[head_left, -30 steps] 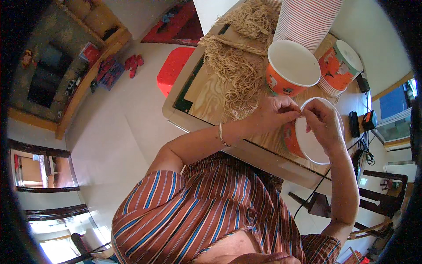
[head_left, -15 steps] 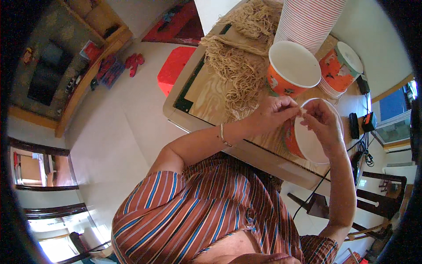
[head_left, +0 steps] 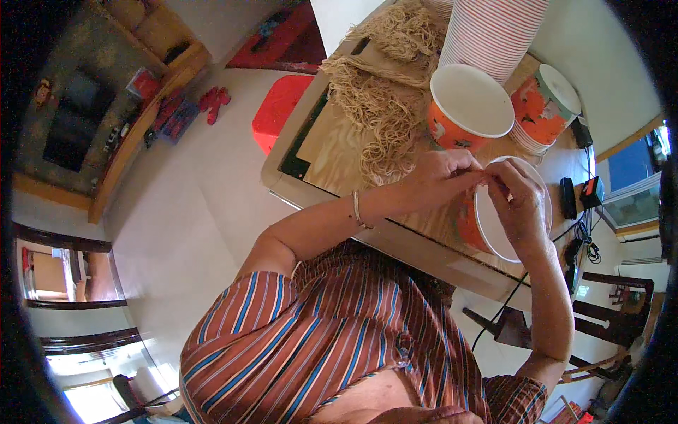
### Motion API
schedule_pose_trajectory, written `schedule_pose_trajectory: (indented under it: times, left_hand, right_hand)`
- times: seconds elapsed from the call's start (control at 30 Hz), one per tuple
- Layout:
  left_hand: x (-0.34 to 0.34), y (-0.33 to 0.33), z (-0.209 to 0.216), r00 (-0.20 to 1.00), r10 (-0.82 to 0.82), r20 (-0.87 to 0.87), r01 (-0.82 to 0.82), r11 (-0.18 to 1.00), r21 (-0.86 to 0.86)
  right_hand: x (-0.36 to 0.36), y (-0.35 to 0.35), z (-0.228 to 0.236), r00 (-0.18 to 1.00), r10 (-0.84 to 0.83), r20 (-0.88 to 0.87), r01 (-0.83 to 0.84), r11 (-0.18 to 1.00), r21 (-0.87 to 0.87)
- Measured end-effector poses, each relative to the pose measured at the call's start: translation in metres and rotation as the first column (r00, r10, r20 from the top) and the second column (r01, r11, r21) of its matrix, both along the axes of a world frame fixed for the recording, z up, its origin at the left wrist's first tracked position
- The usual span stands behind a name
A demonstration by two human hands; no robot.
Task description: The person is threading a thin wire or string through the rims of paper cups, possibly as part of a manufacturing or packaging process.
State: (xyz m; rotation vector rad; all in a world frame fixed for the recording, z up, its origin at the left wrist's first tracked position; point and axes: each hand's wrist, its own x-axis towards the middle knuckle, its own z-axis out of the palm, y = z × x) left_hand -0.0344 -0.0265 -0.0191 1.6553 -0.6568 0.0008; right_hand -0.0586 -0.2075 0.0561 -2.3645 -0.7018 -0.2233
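Note:
My left hand (head_left: 446, 172) and my right hand (head_left: 521, 201) meet fingertip to fingertip above the near end of the table. Both are closed in a pinch, and what lies between the fingertips is too small and hidden to make out. Just below them, partly behind my right hand, is an orange paper tub (head_left: 474, 227) with a white inside and rim. Left of the hands stretches a heap of tangled beige strands (head_left: 385, 116). A second orange tub (head_left: 472, 106) with its white mouth facing me sits beyond my fingers.
A tall stack of white, red-ringed tubs (head_left: 491, 35) rises at the back. More orange tubs (head_left: 542, 106) stand upside down at the right, near a black box (head_left: 593, 191) and cables (head_left: 585, 237). Left of the wooden table (head_left: 325, 152) is a red stool (head_left: 279, 113).
My fingertips have drawn closer together, and the right hand's fingers have curled in more. The pale bit seen between them earlier is now mostly covered. The tubs and strands stay put.

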Motion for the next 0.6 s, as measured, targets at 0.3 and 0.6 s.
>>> schedule_pose_trajectory:
  times: [0.3,0.6]
  left_hand:
    - [0.002,-0.006,-0.012,0.999,-0.015,-0.039,0.011,0.997,-0.08]
    - [0.002,-0.008,-0.01,0.985,-0.071,-0.156,0.049,0.989,-0.139]
  right_hand:
    - [0.011,-0.007,-0.012,0.93,-0.074,-0.359,0.152,0.969,0.193]
    - [0.007,-0.013,-0.023,0.985,0.017,-0.171,0.019,0.979,0.205]
